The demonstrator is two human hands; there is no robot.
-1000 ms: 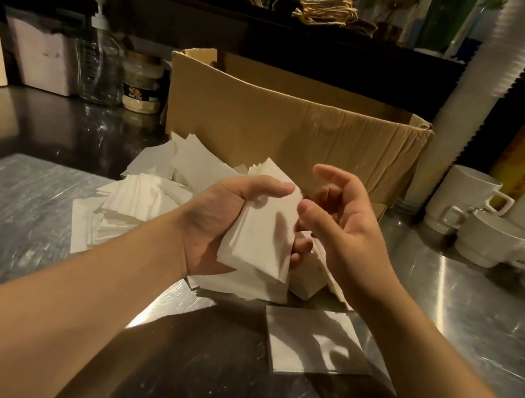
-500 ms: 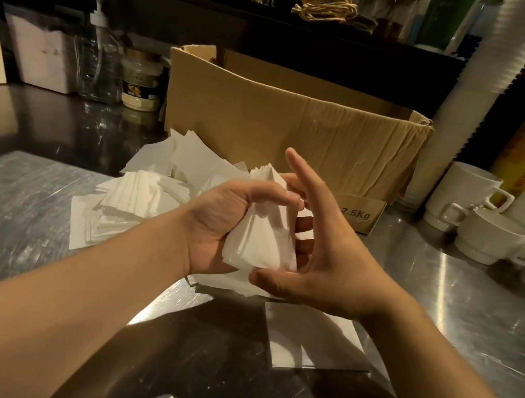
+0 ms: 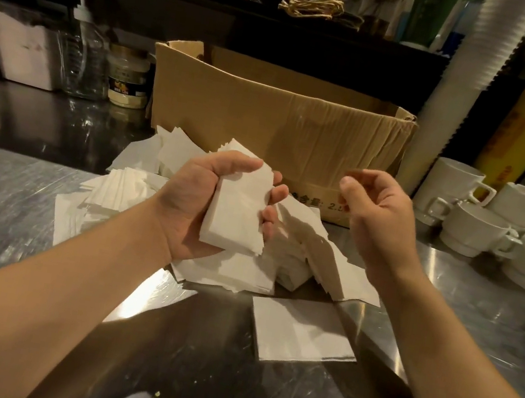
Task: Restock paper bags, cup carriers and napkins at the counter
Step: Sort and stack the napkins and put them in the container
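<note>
My left hand (image 3: 191, 201) grips a stack of white napkins (image 3: 238, 208), thumb on top and fingers curled round its right edge, held above the counter. My right hand (image 3: 376, 214) hovers to the right of the stack, apart from it, fingers loosely curled and holding nothing. Beneath both hands a loose pile of napkins (image 3: 310, 259) spreads over the steel counter (image 3: 9, 208). One flat napkin (image 3: 301, 330) lies alone nearer to me. An open cardboard box (image 3: 277, 121) stands just behind the pile.
White mugs (image 3: 478, 228) are stacked at the right, beside a tall sleeve of white cups (image 3: 459, 93). At the back left stand a pump bottle (image 3: 83, 54), a jar (image 3: 128, 79) and a napkin holder (image 3: 21, 54). Brown paper goods (image 3: 311, 5) lie on the dark upper shelf.
My right hand has left the napkin stack and moved right, now apart with curled fingers. The left hand keeps its grip on the stack, which now sits squarer.
</note>
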